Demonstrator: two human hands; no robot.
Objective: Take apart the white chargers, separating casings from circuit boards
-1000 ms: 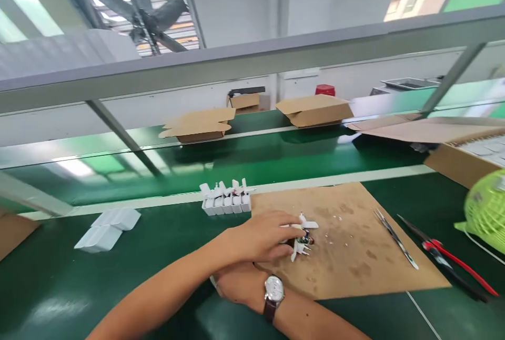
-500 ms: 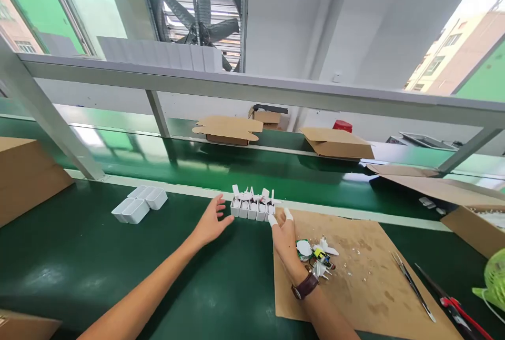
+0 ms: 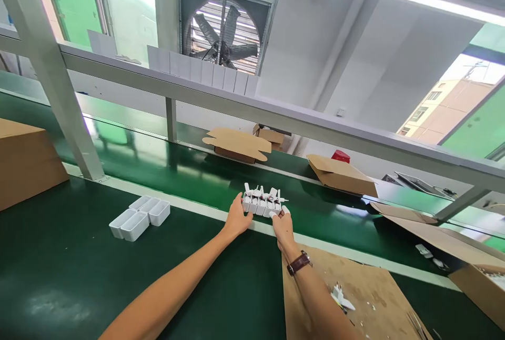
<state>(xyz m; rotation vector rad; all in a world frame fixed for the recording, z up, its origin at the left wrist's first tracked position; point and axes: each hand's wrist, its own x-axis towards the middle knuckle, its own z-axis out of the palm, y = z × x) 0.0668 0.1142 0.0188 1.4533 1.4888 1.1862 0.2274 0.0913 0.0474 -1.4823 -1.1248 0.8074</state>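
Note:
A row of several small white boxes (image 3: 262,206) with white parts sticking out of their tops is gripped between both hands, over the far edge strip of the green table. My left hand (image 3: 237,219) is closed on the row's left end, and my right hand (image 3: 282,224), with white covers on some fingertips, holds the right end. To the left on the table stand several open, empty white boxes (image 3: 134,226). White parts (image 3: 341,298) lie on a brown cardboard sheet (image 3: 315,271), partly hidden by my right forearm.
Beyond the table runs a green conveyor belt (image 3: 189,171). A metal frame post (image 3: 65,87) rises at the left, beside a cardboard box (image 3: 29,166). An open carton (image 3: 479,287) stands at the right. Tweezers (image 3: 415,324) lie at the sheet's lower right.
My left hand has closed on the row of boxes, which both hands have moved forward and up from the table toward the belt. The view has tilted and shifted.

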